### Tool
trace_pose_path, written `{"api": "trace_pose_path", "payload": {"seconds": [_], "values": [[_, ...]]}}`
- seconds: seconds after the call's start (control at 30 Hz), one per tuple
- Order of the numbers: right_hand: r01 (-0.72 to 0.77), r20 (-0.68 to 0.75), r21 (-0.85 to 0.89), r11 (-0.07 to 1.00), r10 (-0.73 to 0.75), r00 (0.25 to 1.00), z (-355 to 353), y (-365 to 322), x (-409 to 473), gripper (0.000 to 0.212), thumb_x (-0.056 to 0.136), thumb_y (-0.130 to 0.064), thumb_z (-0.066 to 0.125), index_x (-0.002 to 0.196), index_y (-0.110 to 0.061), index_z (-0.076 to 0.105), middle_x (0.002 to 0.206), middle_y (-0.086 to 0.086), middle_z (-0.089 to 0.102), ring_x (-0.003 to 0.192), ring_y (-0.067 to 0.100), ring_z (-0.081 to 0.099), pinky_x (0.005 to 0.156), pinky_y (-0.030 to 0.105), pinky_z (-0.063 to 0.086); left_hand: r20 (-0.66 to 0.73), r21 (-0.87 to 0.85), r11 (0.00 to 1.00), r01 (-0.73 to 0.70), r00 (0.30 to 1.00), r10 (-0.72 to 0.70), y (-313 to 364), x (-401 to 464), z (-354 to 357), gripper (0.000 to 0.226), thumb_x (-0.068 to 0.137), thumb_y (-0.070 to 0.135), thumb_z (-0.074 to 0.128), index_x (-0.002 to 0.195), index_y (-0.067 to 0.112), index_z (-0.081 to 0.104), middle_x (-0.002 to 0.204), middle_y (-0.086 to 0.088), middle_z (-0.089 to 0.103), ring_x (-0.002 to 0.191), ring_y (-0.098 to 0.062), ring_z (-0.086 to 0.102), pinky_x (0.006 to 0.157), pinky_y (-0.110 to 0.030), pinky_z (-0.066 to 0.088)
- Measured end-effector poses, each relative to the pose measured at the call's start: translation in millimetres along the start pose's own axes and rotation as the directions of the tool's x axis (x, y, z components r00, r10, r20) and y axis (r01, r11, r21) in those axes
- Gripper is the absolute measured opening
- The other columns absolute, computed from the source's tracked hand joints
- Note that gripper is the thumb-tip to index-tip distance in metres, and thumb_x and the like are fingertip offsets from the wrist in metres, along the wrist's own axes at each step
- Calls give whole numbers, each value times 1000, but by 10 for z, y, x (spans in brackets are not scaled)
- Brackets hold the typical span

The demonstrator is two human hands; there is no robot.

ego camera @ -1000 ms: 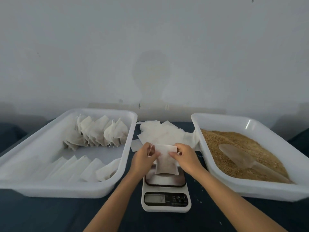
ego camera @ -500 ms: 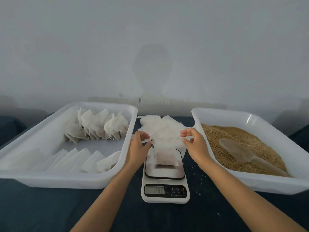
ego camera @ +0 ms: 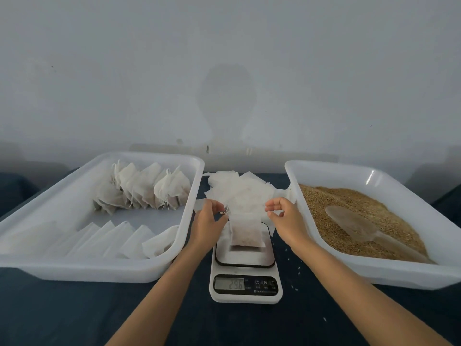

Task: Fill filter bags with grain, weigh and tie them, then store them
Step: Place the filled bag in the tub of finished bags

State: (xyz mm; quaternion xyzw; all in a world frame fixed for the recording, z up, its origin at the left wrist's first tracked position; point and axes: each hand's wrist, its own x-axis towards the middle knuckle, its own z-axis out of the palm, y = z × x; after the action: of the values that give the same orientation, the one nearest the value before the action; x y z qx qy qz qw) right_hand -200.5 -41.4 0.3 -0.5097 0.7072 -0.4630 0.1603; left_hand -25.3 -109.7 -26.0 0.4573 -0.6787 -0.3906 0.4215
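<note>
Both hands have let go of the filled bag [ego camera: 245, 229]; it is now sitting alone on the scale [ego camera: 245, 264], being weighed. The left hand [ego camera: 208, 222] fingers are pinching its string; the right hand [ego camera: 287, 219] fingers are hanging loose, holding nothing. Tying comes next.

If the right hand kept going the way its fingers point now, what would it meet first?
The right hand points left across the scale; it would likely meet the top of the filled bag first, though depth is unclear.
</note>
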Motion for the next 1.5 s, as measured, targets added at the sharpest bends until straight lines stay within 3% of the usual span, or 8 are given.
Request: {"api": "trace_pose_path", "payload": {"seconds": [0.33, 0.57, 0.7, 0.9, 1.2, 1.33, 1.4, 1.5], "values": [[-116, 140, 29, 993, 111, 984, 218, 0, -1, 26, 85, -15, 68, 109, -18, 57, 100, 3, 58, 85, 12, 54, 66, 15, 41, 208, 337, 941, 39, 972, -114, 120, 39, 259, 70, 79, 52, 66, 132, 18, 36, 131, -2, 52, 127, -20, 43, 112, -36, 22], [111, 53, 153, 982, -120, 991, 79, -406, 33, 25, 82, -2, 68, 91, -24, 60, 86, -6, 62, 76, 4, 55, 62, 6, 41, 114, 224, 975, -2, 993, -24, 416, -20, 114, 43, 83, 31, 68, 118, 20, 44, 106, -1, 60, 87, -14, 54, 60, -17, 37], [235, 16, 238, 942, -245, 969, 140, -860, 93, 27, 82, 0, 68, 86, -26, 61, 83, -7, 65, 69, -2, 55, 61, 7, 40, -17, 281, 950, -133, 990, 143, 727, -38, -188, 23, 89, 24, 58, 71, 20, 43, 66, 7, 48, 69, -18, 47, 53, -25, 28], [260, 38, 392, 882, -298, 954, 572, -1448, 191, 18, 86, 1, 62, 95, -15, 60, 86, -2, 66, 76, 7, 63, 72, 19, 54, -62, 418, 900, -122, 985, 162, 952, 210, -1018, 16, 86, 24, 61, 76, 13, 55, 76, -7, 61, 78, -29, 58, 58, -30, 32], [154, 583, 193, 969, -239, 776, 1595, -1631, 61, 35, 94, -2, 45, 127, -15, 48, 122, 5, 57, 108, 18, 57, 89, 30, 46, -200, 552, 800, 233, 969, -145, 71, 391, -2407, 7, 87, 17, 63, 90, 11, 59, 101, -25, 63, 97, -37, 60, 65, -31, 40], [122, 731, 126, 984, -176, 659, 1869, -1729, -22, 35, 95, 1, 41, 129, -5, 49, 126, 12, 59, 119, 20, 53, 84, 16, 43, -200, 741, 605, 293, 955, -218, -212, 372, -2686, 39, 93, 19, 55, 130, 8, 48, 120, -15, 57, 104, -30, 55, 80, -30, 44], [109, 781, 106, 988, -150, 606, 1991, -1822, -78, 35, 95, 2, 40, 129, -2, 49, 129, 14, 58, 115, 18, 54, 72, 9, 41, -195, 802, 521, 291, 953, -231, -288, 367, -2757, 36, 95, 18, 52, 129, 8, 45, 120, -13, 56, 95, -25, 52, 78, -29, 42], [124, 828, 74, 989, -131, 546, 2164, -1913, -158, 37, 93, 5, 38, 128, 2, 52, 131, 19, 55, 117, 22, 52, 93, 23, 40, -158, 886, 385, 259, 949, -274, -381, 355, -2847, 29, 94, 12, 50, 123, 7, 45, 115, -10, 57, 98, -23, 55, 77, -29, 43]]}}
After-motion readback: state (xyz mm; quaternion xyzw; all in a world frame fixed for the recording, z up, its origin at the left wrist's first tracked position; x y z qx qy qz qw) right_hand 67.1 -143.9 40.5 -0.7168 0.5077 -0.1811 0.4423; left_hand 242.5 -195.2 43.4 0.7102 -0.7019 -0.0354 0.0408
